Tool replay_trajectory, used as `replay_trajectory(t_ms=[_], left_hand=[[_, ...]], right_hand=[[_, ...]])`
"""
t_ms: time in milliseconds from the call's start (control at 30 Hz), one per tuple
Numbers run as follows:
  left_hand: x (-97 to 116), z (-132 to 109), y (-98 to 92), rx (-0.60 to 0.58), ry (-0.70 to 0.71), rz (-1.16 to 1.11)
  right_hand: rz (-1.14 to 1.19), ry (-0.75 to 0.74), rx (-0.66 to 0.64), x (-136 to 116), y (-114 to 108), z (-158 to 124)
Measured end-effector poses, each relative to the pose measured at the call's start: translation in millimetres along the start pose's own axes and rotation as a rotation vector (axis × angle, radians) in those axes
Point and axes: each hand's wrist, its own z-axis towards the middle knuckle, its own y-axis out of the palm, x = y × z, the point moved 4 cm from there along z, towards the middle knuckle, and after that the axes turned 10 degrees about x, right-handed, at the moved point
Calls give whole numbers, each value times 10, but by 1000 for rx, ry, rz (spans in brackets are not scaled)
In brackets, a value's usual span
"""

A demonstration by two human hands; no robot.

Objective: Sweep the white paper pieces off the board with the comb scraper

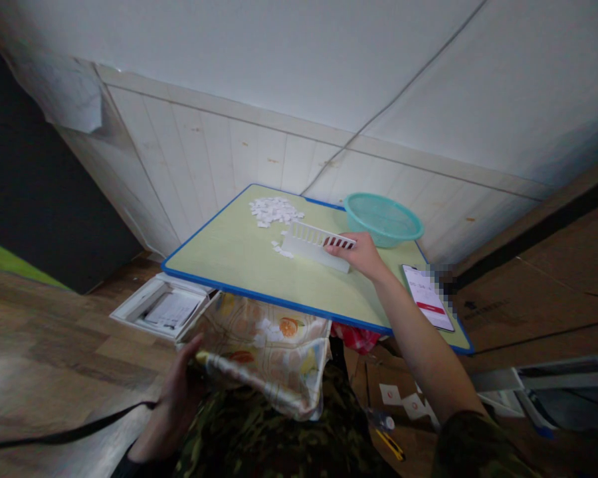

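Note:
My right hand (pixel 362 254) is closed on the right end of a white slotted plastic holder (pixel 309 249), which rests on the small table (pixel 219 255) with its row of slots along the top. A few white paper pieces (pixel 282 250) lie at the holder's left end, and a larger heap of them (pixel 275 211) is spread farther back. Below the table's front edge, a fruit-patterned cloth (pixel 279 352) is stretched over my lap, with some white pieces on it. My left hand (pixel 178 382) grips the cloth's left edge, its fingertips partly hidden.
A turquoise plastic basin (pixel 383 218) stands at the table's back right. On the right side lies a phone (pixel 426 297) with its screen lit. Left of the cloth is an open white box (pixel 164 307). A yellow cutter (pixel 391 445) and cards (pixel 413 406) are down at right.

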Motion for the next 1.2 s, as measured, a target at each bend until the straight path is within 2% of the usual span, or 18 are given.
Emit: replay_trajectory(t_ms=[100, 200, 300, 533, 700, 767, 900, 1033, 1200], left_hand=[[-9, 88, -76, 3, 37, -8], [-9, 181, -140, 0, 97, -24], [-14, 219, -154, -6, 91, -40], [4, 157, -128, -10, 96, -18], [6, 81, -82, -62, 79, -2], [9, 62, -66, -73, 78, -27], [33, 63, -71, -34, 137, -54], [28, 47, -61, -45, 113, -34], [48, 16, -56, -32, 151, -47]], right_hand=[[69, 4, -74, -35, 37, -32], [79, -12, -68, -59, 35, -42], [71, -28, -68, -86, 28, -50], [163, -4, -205, -193, -17, -93], [198, 31, -194, -181, -79, -90], [229, 58, -231, -174, -75, -102], [278, 107, -315, -169, -50, -131], [315, 142, -356, -155, -19, -145], [334, 148, -395, -166, 8, -159]])
